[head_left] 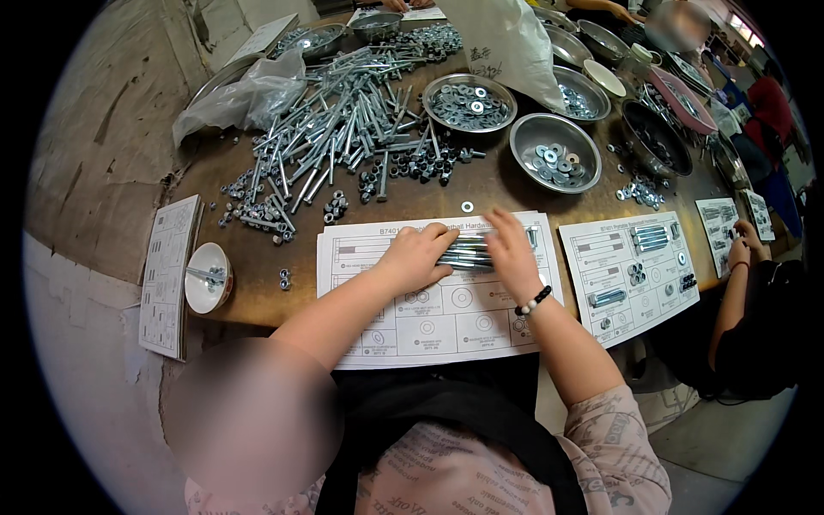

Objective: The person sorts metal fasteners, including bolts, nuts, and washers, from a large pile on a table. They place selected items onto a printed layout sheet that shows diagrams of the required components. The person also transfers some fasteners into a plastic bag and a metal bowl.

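Observation:
My left hand (419, 257) is wrapped over one end of a bundle of long silver bolts (466, 257), thumb on the near side. The bolts lie side by side on a printed hardware sheet (399, 333) with part outlines. At the bundle's other end is my right hand (515, 259), fingers stretched out and slightly blurred, its inner side against or close to the bolt ends. Touching there cannot be made out. A bead bracelet (535, 301) is on my right wrist. Just beyond the sheet lies a single washer (467, 207).
A large heap of bolts (339, 120) spreads beyond the sheet, with loose nuts (335, 206) nearby. Metal bowls of washers (556, 165) stand behind to the right. A white bowl (209, 279) is at left. A second sheet with sorted hardware (631, 275) and a co-worker's hands (745, 245) are at right.

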A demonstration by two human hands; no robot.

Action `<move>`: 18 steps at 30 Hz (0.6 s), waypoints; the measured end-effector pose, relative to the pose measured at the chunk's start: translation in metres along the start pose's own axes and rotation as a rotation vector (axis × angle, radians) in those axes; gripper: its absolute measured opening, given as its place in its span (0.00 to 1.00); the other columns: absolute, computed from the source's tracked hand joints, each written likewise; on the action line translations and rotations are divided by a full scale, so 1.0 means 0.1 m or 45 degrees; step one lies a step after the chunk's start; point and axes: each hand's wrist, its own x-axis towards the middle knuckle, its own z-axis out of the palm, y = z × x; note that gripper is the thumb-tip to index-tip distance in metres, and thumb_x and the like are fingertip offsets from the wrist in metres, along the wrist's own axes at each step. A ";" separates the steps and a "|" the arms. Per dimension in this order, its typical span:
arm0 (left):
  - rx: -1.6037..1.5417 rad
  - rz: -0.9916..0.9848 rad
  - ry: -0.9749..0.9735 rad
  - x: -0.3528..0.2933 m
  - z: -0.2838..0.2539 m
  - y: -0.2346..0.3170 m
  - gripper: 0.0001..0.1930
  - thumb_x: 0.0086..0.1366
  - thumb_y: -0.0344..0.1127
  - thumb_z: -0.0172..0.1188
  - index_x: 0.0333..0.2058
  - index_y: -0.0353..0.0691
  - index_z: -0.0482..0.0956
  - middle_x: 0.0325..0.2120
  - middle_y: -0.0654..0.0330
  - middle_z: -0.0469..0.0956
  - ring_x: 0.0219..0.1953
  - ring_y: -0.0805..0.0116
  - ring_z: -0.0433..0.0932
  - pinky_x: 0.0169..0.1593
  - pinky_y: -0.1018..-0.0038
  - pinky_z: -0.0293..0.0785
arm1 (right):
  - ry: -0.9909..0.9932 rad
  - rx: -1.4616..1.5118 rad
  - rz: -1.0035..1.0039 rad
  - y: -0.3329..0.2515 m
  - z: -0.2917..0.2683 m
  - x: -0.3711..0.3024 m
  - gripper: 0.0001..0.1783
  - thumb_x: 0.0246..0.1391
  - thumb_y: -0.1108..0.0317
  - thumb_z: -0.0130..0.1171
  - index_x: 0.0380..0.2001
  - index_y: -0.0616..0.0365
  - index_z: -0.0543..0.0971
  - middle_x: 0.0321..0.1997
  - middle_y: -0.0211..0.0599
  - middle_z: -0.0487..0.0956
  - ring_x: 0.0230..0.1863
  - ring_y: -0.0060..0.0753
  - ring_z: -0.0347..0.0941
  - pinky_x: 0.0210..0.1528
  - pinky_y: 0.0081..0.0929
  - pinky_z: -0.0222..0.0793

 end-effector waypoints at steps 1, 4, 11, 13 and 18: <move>0.021 -0.047 0.003 0.00 0.01 0.03 0.30 0.47 0.41 0.62 0.50 0.39 0.66 0.46 0.54 0.67 0.45 0.56 0.69 0.48 0.63 0.63 | 0.083 0.278 0.168 0.02 0.00 0.01 0.17 0.53 0.65 0.45 0.46 0.55 0.71 0.53 0.43 0.66 0.54 0.39 0.61 0.56 0.29 0.54; 0.117 -0.106 0.195 -0.01 0.13 0.07 0.28 0.46 0.45 0.62 0.46 0.40 0.70 0.38 0.56 0.69 0.37 0.59 0.72 0.43 0.65 0.65 | 0.173 0.935 0.635 -0.03 -0.03 0.02 0.28 0.62 0.52 0.33 0.57 0.59 0.60 0.63 0.37 0.57 0.63 0.33 0.50 0.61 0.27 0.46; 0.074 -0.326 0.219 0.04 0.10 0.23 0.28 0.44 0.49 0.63 0.44 0.45 0.73 0.39 0.55 0.69 0.37 0.56 0.71 0.44 0.64 0.65 | 0.155 1.195 0.676 -0.07 0.06 0.09 0.36 0.60 0.43 0.25 0.60 0.61 0.52 0.66 0.42 0.49 0.67 0.38 0.41 0.66 0.33 0.34; 0.074 -0.356 0.217 0.05 0.13 0.24 0.27 0.44 0.50 0.63 0.43 0.46 0.74 0.39 0.55 0.69 0.37 0.56 0.71 0.44 0.64 0.65 | 0.139 1.208 0.668 -0.05 0.04 0.10 0.37 0.60 0.43 0.24 0.61 0.61 0.51 0.66 0.42 0.48 0.67 0.38 0.40 0.66 0.34 0.33; 0.086 -0.370 0.251 0.04 0.16 0.24 0.27 0.45 0.51 0.62 0.44 0.47 0.73 0.39 0.56 0.70 0.36 0.55 0.71 0.43 0.64 0.66 | 0.059 1.169 0.622 -0.02 0.06 0.09 0.36 0.60 0.43 0.24 0.61 0.61 0.51 0.66 0.41 0.48 0.68 0.38 0.39 0.66 0.33 0.33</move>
